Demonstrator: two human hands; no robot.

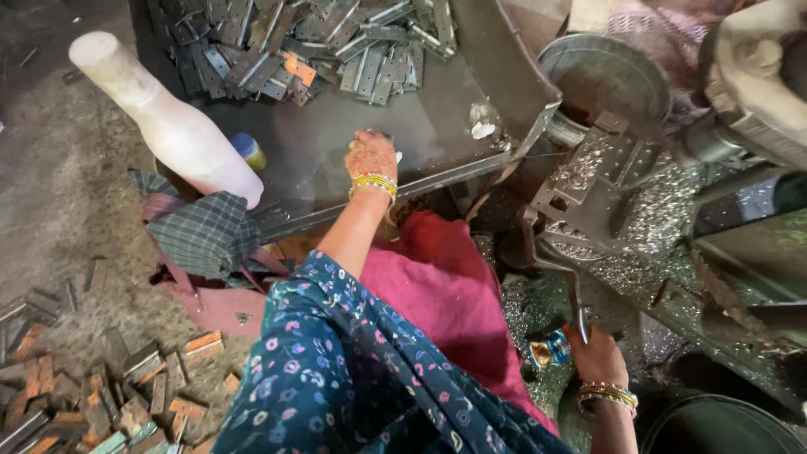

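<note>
Many metal plates (294, 42), white bottle (168, 118) beside tray (336, 143)

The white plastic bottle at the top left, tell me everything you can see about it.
The white plastic bottle is tall, opaque and off-white, with a narrow capped neck that widens to a rounded body. It lies tilted, neck toward the upper left, base toward the lower right. Its base rests by the checked cloth at the edge of the dark metal tray. A small blue and yellow item sits just beside it. No hand touches it; the left hand is on the tray, apart from the bottle. Its contents cannot be seen.
</note>
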